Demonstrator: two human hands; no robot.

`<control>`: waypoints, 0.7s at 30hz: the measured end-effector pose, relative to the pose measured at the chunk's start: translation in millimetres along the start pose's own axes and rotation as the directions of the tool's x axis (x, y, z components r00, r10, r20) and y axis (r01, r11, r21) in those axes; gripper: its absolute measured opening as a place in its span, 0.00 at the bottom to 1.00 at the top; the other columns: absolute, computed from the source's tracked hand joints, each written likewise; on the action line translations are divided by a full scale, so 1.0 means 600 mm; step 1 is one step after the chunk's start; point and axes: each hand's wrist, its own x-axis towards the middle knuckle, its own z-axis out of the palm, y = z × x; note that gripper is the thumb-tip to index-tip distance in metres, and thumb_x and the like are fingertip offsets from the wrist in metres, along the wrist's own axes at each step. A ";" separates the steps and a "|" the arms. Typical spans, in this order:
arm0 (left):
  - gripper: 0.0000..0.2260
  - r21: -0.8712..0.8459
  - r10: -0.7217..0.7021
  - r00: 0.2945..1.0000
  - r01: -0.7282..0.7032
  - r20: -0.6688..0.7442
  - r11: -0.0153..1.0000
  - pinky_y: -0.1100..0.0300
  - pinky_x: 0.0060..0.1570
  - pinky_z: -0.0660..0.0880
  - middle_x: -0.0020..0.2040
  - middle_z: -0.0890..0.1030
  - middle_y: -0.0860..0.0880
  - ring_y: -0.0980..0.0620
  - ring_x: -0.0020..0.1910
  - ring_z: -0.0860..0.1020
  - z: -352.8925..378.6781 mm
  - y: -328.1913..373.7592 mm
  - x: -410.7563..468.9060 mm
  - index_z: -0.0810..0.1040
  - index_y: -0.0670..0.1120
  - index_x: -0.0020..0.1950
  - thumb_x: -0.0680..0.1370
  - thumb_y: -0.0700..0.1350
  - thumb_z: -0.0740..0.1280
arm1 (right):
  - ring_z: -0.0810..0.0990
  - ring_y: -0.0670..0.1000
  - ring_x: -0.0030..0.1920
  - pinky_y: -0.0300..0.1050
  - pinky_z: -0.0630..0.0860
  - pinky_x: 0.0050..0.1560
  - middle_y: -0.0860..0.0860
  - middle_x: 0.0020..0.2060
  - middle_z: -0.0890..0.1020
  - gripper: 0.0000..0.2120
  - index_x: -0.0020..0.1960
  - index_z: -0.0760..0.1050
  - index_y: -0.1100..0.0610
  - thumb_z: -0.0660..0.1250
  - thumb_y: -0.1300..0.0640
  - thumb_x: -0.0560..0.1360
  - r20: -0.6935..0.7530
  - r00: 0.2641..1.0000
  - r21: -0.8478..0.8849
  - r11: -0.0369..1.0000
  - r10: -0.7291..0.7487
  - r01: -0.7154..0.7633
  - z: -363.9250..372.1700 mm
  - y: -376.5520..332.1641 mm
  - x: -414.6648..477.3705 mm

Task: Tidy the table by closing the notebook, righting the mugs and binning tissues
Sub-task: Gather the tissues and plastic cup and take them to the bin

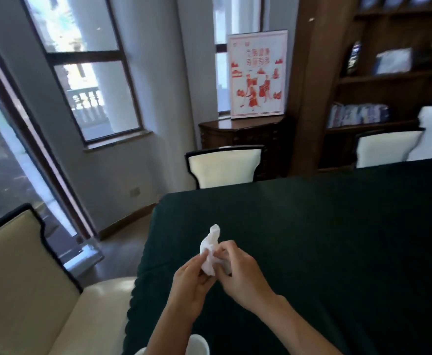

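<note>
Two bare forearms rise from the bottom edge, and behind the left one a white round rim [197,342] peeks out, too hidden to tell what it is. The table [338,239], under a dark green cloth, fills the right half. A cream chair [30,290] stands at its left side, and another [222,170] at the far end. Over the table's left part the left hand [192,278] and right hand [243,272] meet, both with fingers curled, pinching a crumpled white tissue [209,248] from either side. The tissue is held above the cloth; its long axis runs away from the person, its free twisted tip pointing toward the far end, clear of the fingers
</note>
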 end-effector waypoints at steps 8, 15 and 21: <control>0.11 0.106 -0.227 0.944 0.207 0.238 0.973 0.51 0.47 0.86 0.55 0.89 0.37 0.44 0.52 0.89 0.082 -0.088 -0.084 0.90 0.42 0.53 0.82 0.45 0.69 | 0.79 0.44 0.50 0.37 0.76 0.50 0.46 0.47 0.85 0.07 0.52 0.83 0.51 0.68 0.52 0.78 -0.189 0.979 -0.206 0.973 0.069 -0.109 -0.114 -0.030 -0.186; 0.09 0.314 -0.406 0.832 0.297 0.379 0.902 0.53 0.51 0.82 0.55 0.89 0.42 0.48 0.46 0.88 0.175 -0.173 -0.188 0.90 0.46 0.54 0.79 0.46 0.72 | 0.80 0.47 0.49 0.36 0.75 0.50 0.45 0.47 0.82 0.08 0.46 0.86 0.52 0.74 0.64 0.72 -0.418 0.888 -0.222 0.926 0.192 -0.305 -0.205 -0.053 -0.373; 0.07 0.389 -0.401 0.790 0.224 0.464 0.893 0.50 0.51 0.81 0.57 0.88 0.39 0.46 0.45 0.89 0.273 -0.258 -0.252 0.85 0.42 0.55 0.79 0.40 0.73 | 0.80 0.49 0.39 0.50 0.78 0.41 0.50 0.36 0.83 0.06 0.39 0.82 0.56 0.73 0.56 0.74 -0.509 0.824 -0.203 0.895 0.250 -0.397 -0.300 -0.056 -0.495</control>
